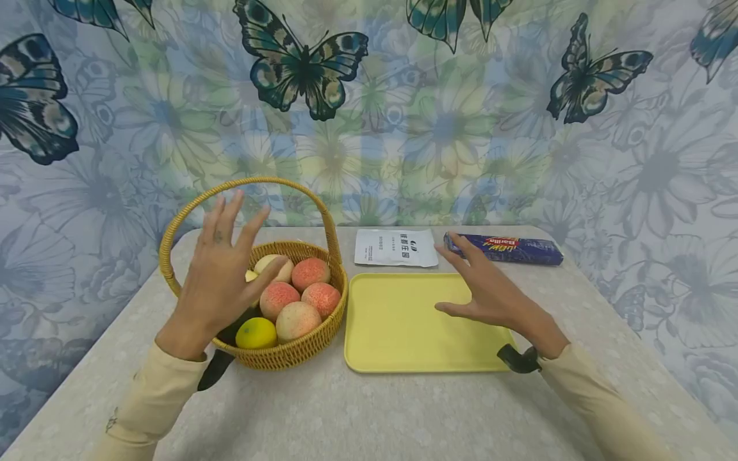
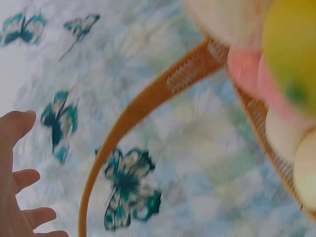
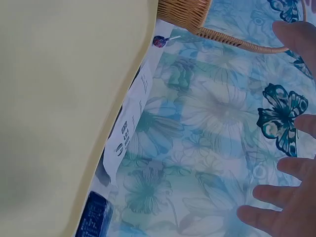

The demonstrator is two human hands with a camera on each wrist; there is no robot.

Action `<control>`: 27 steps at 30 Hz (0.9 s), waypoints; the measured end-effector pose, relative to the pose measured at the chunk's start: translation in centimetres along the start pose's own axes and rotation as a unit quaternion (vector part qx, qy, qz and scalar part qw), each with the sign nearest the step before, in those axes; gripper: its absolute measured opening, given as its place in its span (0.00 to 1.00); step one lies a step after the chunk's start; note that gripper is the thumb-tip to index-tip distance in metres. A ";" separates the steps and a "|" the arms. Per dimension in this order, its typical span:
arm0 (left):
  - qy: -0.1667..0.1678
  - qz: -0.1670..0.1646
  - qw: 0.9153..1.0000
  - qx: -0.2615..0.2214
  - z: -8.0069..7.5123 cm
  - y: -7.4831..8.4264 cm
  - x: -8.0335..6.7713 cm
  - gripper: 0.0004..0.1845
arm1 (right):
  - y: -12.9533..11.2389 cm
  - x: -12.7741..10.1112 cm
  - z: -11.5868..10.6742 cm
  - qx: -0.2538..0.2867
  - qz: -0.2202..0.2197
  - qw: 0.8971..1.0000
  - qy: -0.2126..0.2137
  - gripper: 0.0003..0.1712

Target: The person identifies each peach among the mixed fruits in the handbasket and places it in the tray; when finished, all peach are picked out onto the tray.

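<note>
The basket handle arches over the fruit (open either side); the tray lies bare.

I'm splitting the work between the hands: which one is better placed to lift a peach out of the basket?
Likely the left hand: it hovers open over the basket, near the peaches. The right hand is over the yellow tray.
</note>
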State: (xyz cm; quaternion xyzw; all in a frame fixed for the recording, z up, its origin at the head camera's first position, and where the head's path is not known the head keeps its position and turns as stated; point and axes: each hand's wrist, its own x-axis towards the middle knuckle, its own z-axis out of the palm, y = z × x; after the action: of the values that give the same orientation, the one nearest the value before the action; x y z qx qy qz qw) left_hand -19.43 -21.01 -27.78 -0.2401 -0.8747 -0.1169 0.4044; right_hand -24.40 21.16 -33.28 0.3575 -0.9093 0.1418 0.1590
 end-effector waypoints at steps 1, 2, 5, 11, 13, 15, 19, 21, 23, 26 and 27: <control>0.014 -0.008 1.000 0.006 -0.4 -0.3 0.1 0.40 | -0.1 0.2 0.1 0.008 -0.003 1.000 -0.004 0.57; 0.025 -0.018 0.999 0.008 -0.7 -0.7 0.2 0.40 | -0.1 0.5 0.2 0.018 -0.005 1.000 -0.007 0.56; 0.048 -0.064 0.997 0.005 -1.8 -2.0 0.5 0.38 | -0.3 1.3 0.8 0.041 -0.013 0.999 -0.015 0.55; 0.033 -0.173 0.983 -0.051 -3.2 -4.0 0.6 0.34 | -1.3 3.4 1.8 0.080 -0.025 0.996 -0.032 0.53; 0.016 -0.199 0.978 -0.061 -3.3 -4.4 0.5 0.33 | -1.9 4.1 2.1 0.091 -0.032 0.995 -0.039 0.52; 0.009 -0.213 0.975 -0.062 -3.3 -4.7 0.4 0.30 | -2.4 4.8 2.3 0.100 -0.040 0.993 -0.042 0.52; 0.016 -0.224 0.973 -0.058 -3.5 -5.3 -0.1 0.25 | -3.3 5.9 2.7 0.116 -0.056 0.991 -0.047 0.52; 0.016 -0.229 0.971 -0.071 -3.8 -5.7 -0.3 0.23 | -3.7 6.4 2.9 0.128 -0.063 0.989 -0.049 0.51; 0.009 -0.230 0.969 -0.096 -4.1 -6.1 -0.6 0.21 | -4.0 6.9 3.1 0.140 -0.065 0.987 -0.052 0.50; -0.007 -0.230 0.964 -0.136 -4.5 -6.6 -1.0 0.20 | -4.5 7.6 3.4 0.157 -0.069 0.983 -0.059 0.49; -0.015 -0.231 0.962 -0.146 -4.6 -6.8 -1.2 0.20 | -4.7 7.8 3.5 0.161 -0.070 0.982 -0.063 0.49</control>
State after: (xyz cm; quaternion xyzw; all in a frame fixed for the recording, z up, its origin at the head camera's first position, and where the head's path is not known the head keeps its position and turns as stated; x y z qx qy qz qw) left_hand -19.32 -29.05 -25.79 -0.0899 -0.8856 -0.3301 0.3141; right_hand -27.23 11.81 -32.78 0.4493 -0.8555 0.2522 0.0517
